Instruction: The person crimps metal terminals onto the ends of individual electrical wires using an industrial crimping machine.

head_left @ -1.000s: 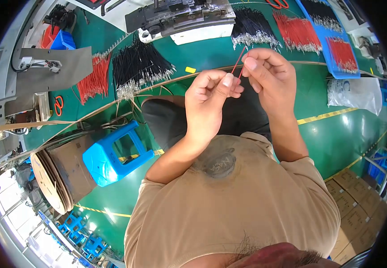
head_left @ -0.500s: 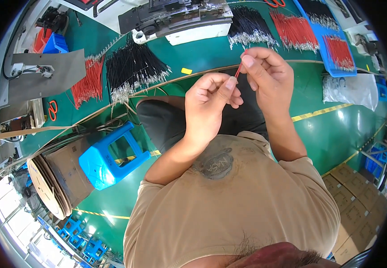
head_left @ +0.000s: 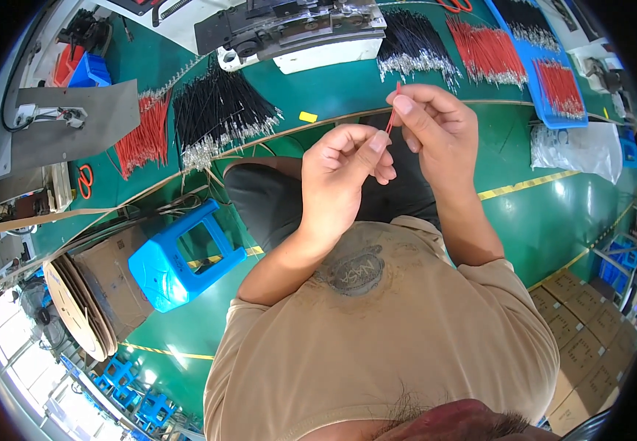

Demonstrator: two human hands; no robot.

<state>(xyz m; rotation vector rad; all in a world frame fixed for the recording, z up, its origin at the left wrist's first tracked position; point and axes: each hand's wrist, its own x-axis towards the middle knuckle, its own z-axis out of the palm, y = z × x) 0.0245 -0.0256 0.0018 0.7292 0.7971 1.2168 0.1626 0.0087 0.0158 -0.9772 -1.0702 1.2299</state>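
A thin red wire (head_left: 391,119) runs between my two hands, above my lap at the front edge of the green bench. Its lower part is pinched between the thumb and fingers of my left hand (head_left: 339,176). My right hand (head_left: 442,132) grips it higher up, with thumb against forefinger, and a short red end pokes out above those fingertips. Whether it is one strand or two lying together is hard to make out. Beyond the hands lie a bundle of black wires (head_left: 414,40) and a bundle of red wires (head_left: 482,48), both with silvery ends.
On the left of the bench are more black wires (head_left: 223,103), red wires (head_left: 149,132) and orange-handled scissors (head_left: 86,181). A dark metal machine (head_left: 289,29) stands ahead. A blue tray (head_left: 564,123) holds wires at right. A blue stool (head_left: 158,268) stands at left.
My right hand has shifted slightly left and down, and my left hand slightly left. The wire's end now shows above the right fingertips. Both hands still hold it.
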